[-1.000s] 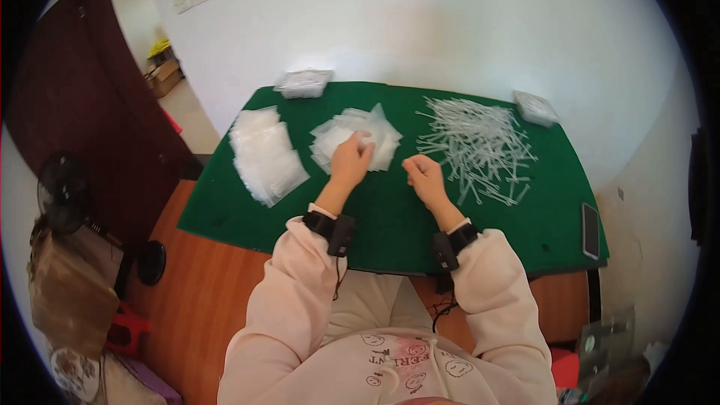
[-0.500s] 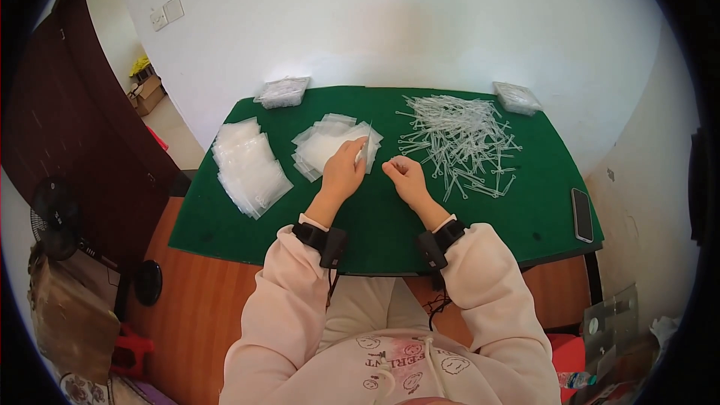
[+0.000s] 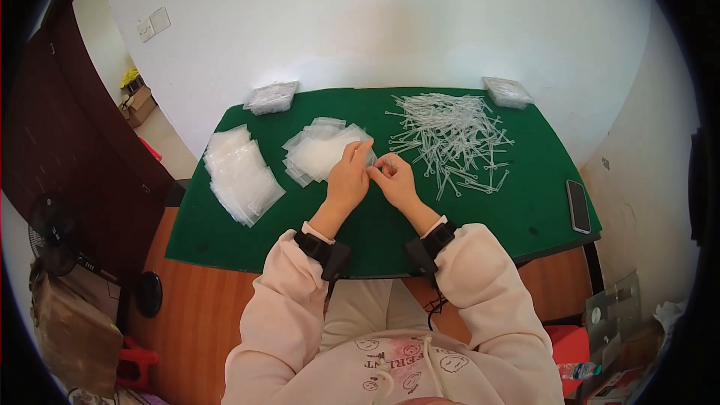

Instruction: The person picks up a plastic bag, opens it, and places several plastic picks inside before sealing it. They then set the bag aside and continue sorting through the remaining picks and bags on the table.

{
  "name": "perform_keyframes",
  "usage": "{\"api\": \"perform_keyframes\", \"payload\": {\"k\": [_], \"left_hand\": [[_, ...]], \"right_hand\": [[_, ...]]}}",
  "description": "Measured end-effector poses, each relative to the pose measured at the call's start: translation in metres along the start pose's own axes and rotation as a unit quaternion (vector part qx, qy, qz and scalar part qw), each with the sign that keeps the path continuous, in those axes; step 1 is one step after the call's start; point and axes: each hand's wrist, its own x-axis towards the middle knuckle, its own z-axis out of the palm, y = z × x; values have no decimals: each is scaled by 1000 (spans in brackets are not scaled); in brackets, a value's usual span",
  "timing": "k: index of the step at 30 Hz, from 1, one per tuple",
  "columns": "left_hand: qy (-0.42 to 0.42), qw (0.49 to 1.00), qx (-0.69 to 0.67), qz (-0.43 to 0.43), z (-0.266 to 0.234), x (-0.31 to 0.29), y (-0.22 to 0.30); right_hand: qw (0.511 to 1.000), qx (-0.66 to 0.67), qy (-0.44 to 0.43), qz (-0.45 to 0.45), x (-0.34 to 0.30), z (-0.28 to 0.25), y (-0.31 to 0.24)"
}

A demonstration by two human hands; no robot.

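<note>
Over the middle of the green table (image 3: 315, 225), my left hand (image 3: 347, 182) is closed on a clear plastic bag, mostly hidden by the fingers. My right hand (image 3: 395, 180) meets it at the bag's edge, thumb and fingertips pinched together; what lies in that pinch is too small to make out. Just beyond my left hand spreads a pile of flat clear bags (image 3: 319, 148). To the right of my hands lies a heap of thin clear plastic sticks with looped ends (image 3: 450, 139). More clear bags (image 3: 244, 180) overlap in a stack on the left.
Filled clear packets stand at the table's far left (image 3: 271, 97) and far right (image 3: 508, 92), near the wall. A phone (image 3: 577, 206) lies by the right edge. On the floor at left are a black fan (image 3: 54, 229) and a red stool (image 3: 137, 362).
My right hand has moved left until its fingertips meet my left hand at the bag. The left hand has turned, so the bag shows less. The view has shifted slightly.
</note>
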Motion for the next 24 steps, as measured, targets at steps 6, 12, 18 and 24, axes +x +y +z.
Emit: {"api": "perform_keyframes", "payload": {"k": [6, 12, 18, 24], "left_hand": [[37, 998, -18, 51, -3, 1, 5], [85, 994, -18, 61, -7, 1, -1], [20, 999, 13, 37, -1, 1, 7], [-50, 998, -2, 47, 0, -4, 11]], "right_hand": [[996, -58, 67, -34, -1, 2, 4], [992, -46, 110, -30, 1, 3, 1], [990, -11, 137, -6, 1, 3, -4], [996, -54, 69, -4, -2, 0, -8]]}}
